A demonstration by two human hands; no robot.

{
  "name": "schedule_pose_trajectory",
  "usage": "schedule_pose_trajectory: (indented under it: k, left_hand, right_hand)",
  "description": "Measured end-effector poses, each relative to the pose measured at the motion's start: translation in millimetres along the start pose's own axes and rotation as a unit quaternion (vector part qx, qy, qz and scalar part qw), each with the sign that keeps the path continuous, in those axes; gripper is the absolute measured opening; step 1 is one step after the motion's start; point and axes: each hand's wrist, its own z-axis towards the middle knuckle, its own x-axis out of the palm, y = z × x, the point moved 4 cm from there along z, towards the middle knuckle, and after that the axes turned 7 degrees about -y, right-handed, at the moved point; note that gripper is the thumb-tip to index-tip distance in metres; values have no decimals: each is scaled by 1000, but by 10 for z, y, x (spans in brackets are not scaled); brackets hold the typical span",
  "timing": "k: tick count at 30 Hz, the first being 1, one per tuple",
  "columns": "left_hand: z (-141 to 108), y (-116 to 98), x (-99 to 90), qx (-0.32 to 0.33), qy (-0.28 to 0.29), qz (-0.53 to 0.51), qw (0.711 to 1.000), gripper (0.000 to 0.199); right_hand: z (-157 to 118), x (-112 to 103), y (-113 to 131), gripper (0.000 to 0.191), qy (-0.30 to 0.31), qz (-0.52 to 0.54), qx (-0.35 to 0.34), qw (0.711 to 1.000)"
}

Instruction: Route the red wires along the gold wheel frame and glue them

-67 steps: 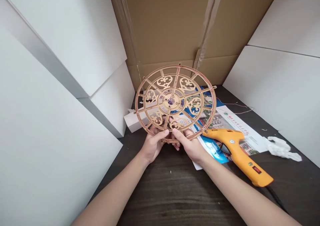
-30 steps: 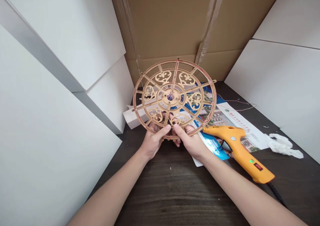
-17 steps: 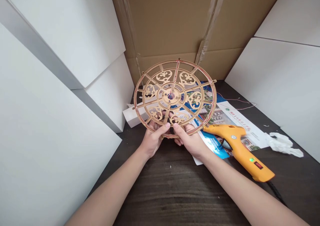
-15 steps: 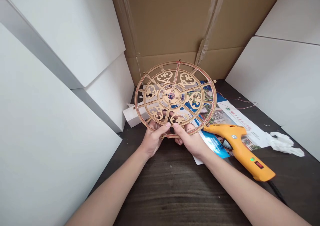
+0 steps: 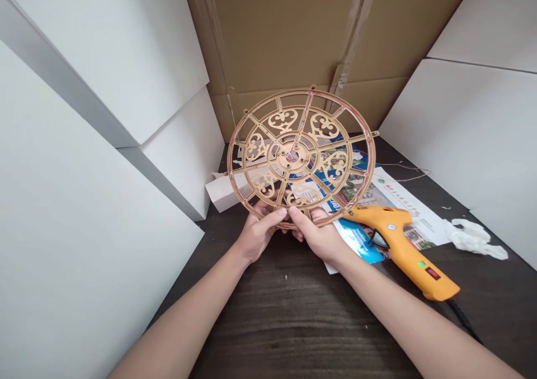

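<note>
Both hands grip the near edge of a round golden openwork frame (image 5: 286, 174), which has spokes, scroll ornaments and small tabs on its rim. My left hand (image 5: 259, 233) pinches it with the thumb on top and the fingers underneath. Close beside it, my right hand (image 5: 318, 235) does the same, its thumb almost meeting the left one. The frame is held up above the table, tilted with its far side raised. Thin red and white wire runs along one spoke and round part of the rim. Most fingers are hidden beneath the frame.
An orange glue gun (image 5: 400, 245) with a lit green light lies to the right on printed papers (image 5: 413, 208). Crumpled white tissue (image 5: 476, 239) is beyond it. White boxes (image 5: 100, 60) stand left and right, a cardboard panel (image 5: 277, 38) behind. The table (image 5: 272, 323) is dark wood.
The frame's far side has lifted and tipped up more toward me, shifting slightly right. Both hands keep their hold on the near rim and have barely moved.
</note>
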Motion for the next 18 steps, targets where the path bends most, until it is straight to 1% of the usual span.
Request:
schedule_pose_trajectory:
  k: [3, 5, 6, 8, 11, 12, 15, 18]
  left_hand:
    - [-4, 10, 22, -7, 24, 28, 999, 35]
    - [10, 4, 5, 4, 13, 44, 999, 34]
    - [19, -8, -17, 19, -4, 54, 998, 33]
    - [26, -58, -80, 65, -57, 84, 993, 32]
    - [3, -165, -163, 147, -135, 153, 968, 31]
    - [-6, -196, -178, 168, -151, 179, 958, 29]
    - [-18, -267, -202, 210, -174, 243, 931, 25]
    - [-33, -335, -220, 242, -200, 274, 909, 22]
  right_hand:
    - [2, -4, 33, 55, -3, -6, -13, 1000]
    - [10, -13, 25, 53, -14, -3, -14, 1000]
    - [15, -19, 13, 52, -23, 0, -13, 1000]
    - [25, -33, -17, 50, -46, 7, -10, 999]
    - [31, -35, -48, 48, -64, 15, -4, 998]
    - [30, -31, -52, 48, -64, 19, -2, 998]
    - [22, -26, -61, 49, -63, 27, -2, 998]
    - [23, -46, -90, 45, -72, 26, -6, 997]
